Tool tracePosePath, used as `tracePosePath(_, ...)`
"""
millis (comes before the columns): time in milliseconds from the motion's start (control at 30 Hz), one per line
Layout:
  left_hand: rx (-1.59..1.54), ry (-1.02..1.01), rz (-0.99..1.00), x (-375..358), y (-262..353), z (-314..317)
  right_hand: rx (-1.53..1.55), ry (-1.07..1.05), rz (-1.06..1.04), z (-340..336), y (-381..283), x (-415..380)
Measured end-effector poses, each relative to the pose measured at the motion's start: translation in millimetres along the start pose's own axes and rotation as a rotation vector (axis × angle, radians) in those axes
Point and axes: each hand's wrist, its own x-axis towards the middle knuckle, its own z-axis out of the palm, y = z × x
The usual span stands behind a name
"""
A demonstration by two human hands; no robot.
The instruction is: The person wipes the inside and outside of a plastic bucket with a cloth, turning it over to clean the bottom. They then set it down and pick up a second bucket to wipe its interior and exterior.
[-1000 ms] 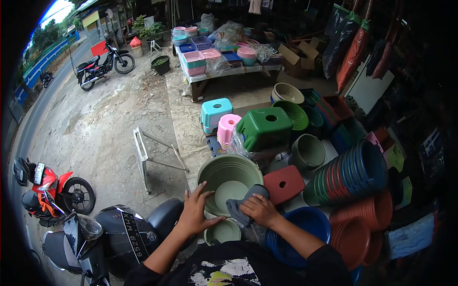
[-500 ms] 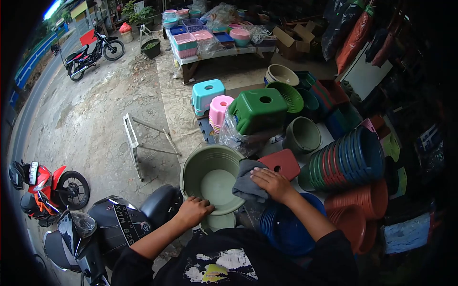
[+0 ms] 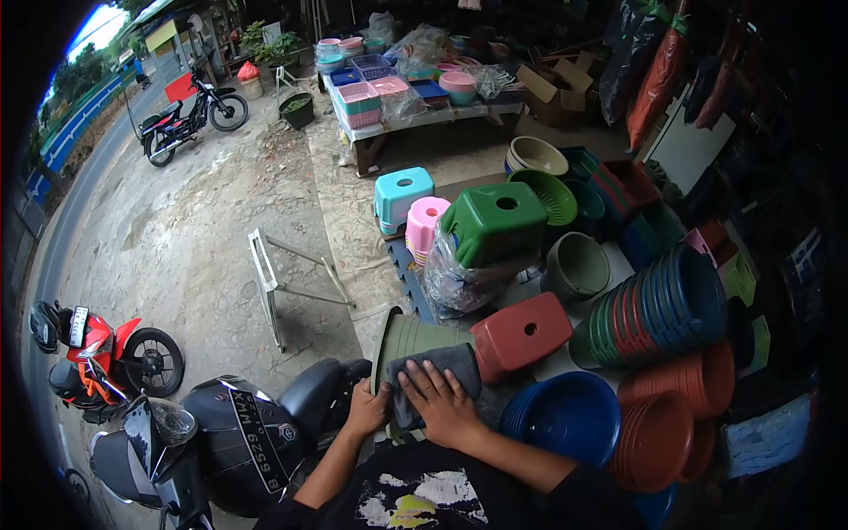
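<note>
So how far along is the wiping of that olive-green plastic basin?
Nothing shows which parts are finished. The olive-green plastic basin lies tipped on its side; the left hand grips its rim while the right hand presses the grey cloth on its outer wall. The stacked blue basins beside it sit untouched.

A pale green plastic basin (image 3: 411,340) is tipped on its side, its rim facing nine o'clock and its ribbed outer wall turned up. A grey cloth (image 3: 437,367) lies flat on that wall, spreading toward three o'clock. A smaller basin of the same green sits beneath it, mostly hidden.
</note>
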Motion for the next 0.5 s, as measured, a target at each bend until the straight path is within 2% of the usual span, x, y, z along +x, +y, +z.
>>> tracePosePath(33, 0.015, 0.011, 0.028, -0.9, -0.5, -0.7, 0.001, 0.003, -0.002, -13.9, 3.7, 8.4)
tracePosePath(100, 0.009, -0.026, 0.027, -3.1, 4.3, -5.5, 0.269, -0.115, 0.085, -45.6, 18.5, 28.3)
tracePosePath(167, 0.021, -0.120, 0.072, -5.7, 9.0, -9.0, 0.206, -0.086, 0.094, -48.6, 41.1, 42.1)
tracePosePath(233, 0.025, -0.145, 0.098, -10.8, 17.7, -13.3, 0.345, -0.044, 0.225, -42.9, 71.1, 53.7)
tracePosePath(267, 0.029, -0.174, 0.121, -12.3, 20.4, -14.9, 0.345, -0.043, 0.223, -38.6, 92.7, 61.2)
tracePosePath(333, 0.022, -0.191, 0.129, -12.4, 22.4, -14.9, 1.077, -0.440, 0.402, -34.7, 126.5, 73.9)
tracePosePath(367, 0.014, -0.212, 0.135, -13.3, 22.7, -14.0, 1.077, -0.442, 0.402, -33.7, 126.6, 74.8)
tracePosePath(433, 0.030, -0.174, 0.151, -6.9, 13.6, -10.1, 0.799, -0.394, 0.405, -44.7, 116.9, 84.2)
tracePosePath(467, 0.045, -0.137, 0.164, -4.3, 10.2, -7.8, 0.694, -0.435, 0.416, -54.4, 108.0, 89.7)
tracePosePath(500, 0.046, -0.135, 0.166, -2.6, 13.8, -6.7, 0.694, -0.434, 0.413, -56.2, 95.1, 90.6)
